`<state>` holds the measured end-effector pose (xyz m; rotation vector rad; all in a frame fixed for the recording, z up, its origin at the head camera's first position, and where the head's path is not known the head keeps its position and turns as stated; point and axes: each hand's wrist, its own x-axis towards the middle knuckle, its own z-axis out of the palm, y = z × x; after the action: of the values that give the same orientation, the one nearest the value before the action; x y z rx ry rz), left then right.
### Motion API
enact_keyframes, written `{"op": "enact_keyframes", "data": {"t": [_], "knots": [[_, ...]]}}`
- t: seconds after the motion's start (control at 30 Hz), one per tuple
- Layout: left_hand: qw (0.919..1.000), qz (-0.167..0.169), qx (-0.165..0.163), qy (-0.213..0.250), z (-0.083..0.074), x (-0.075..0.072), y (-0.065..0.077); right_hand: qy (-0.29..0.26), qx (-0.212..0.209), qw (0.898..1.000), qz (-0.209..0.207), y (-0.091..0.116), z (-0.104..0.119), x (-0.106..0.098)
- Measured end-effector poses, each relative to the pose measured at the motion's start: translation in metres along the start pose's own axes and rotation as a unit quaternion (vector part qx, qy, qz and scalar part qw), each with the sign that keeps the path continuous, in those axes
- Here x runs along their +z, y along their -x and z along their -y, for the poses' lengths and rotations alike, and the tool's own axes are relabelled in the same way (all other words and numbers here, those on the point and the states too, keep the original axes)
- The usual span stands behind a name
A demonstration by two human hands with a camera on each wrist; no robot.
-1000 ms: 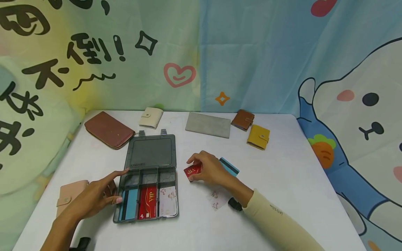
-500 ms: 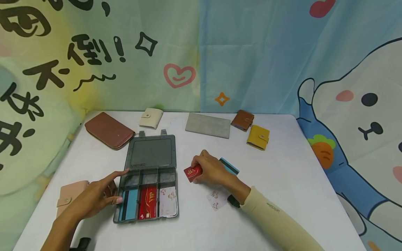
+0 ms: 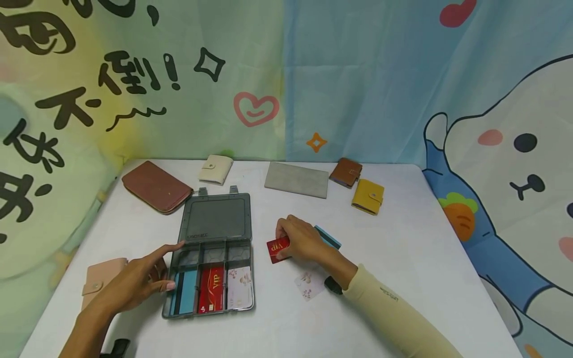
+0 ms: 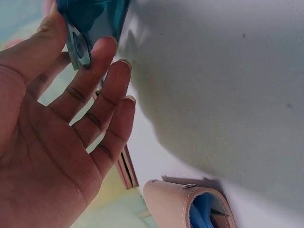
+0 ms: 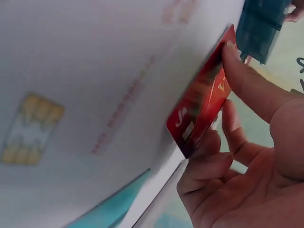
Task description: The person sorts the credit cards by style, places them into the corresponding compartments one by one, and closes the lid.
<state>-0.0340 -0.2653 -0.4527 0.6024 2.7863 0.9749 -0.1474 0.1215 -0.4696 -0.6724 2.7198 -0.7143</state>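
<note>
My left hand (image 3: 130,283) lies at the left side of a grey, see-through compartment box (image 3: 215,216). Its thumb and index fingertip touch the edge; the other fingers curve loosely below. The lid is folded back. In the front compartments lie a blue card (image 3: 185,292), a red VIP card (image 3: 211,290) and a pale flowered card (image 3: 239,287). Right of the box, my right hand (image 3: 302,239) pinches another red VIP card (image 5: 206,95) between thumb and fingers, tilted in the right wrist view. Its far part is hidden by the hand in the head view.
A blue card (image 3: 328,237) and a pale flowered card (image 3: 310,286) lie near my right hand. A pink card holder (image 3: 104,276) sits by the left wrist. Along the back are brown (image 3: 156,187), cream (image 3: 216,169), grey (image 3: 296,179), small brown (image 3: 346,172) and yellow wallets (image 3: 368,196).
My right hand shifts slightly to the right with the red card, and its fingers change their hold a little. The left hand and the box stay in place.
</note>
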Motion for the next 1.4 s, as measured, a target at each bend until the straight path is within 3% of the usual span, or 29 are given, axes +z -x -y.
{"op": "enact_keyframes", "data": {"t": [0.33,0.57,0.77,1.13,1.4], "knots": [[1.0,-0.002,-0.001,0.0,0.0,0.001,0.0,-0.103,-0.037,0.994,-0.029,0.004,0.006,-0.015],[1.0,-0.001,0.002,-0.004,-0.001,0.001,-0.001,-0.206,-0.074,0.974,-0.059,0.008,0.022,-0.01],[1.0,0.002,0.0,-0.003,-0.002,0.0,-0.001,-0.269,-0.093,0.958,-0.033,0.014,0.041,0.003],[1.0,-0.001,0.001,-0.004,-0.003,0.0,0.0,-0.292,-0.102,0.951,0.014,0.014,0.078,0.03],[0.9998,0.007,-0.018,-0.003,-0.003,0.0,-0.001,-0.256,-0.076,0.963,0.022,0.014,0.098,0.045]]}}
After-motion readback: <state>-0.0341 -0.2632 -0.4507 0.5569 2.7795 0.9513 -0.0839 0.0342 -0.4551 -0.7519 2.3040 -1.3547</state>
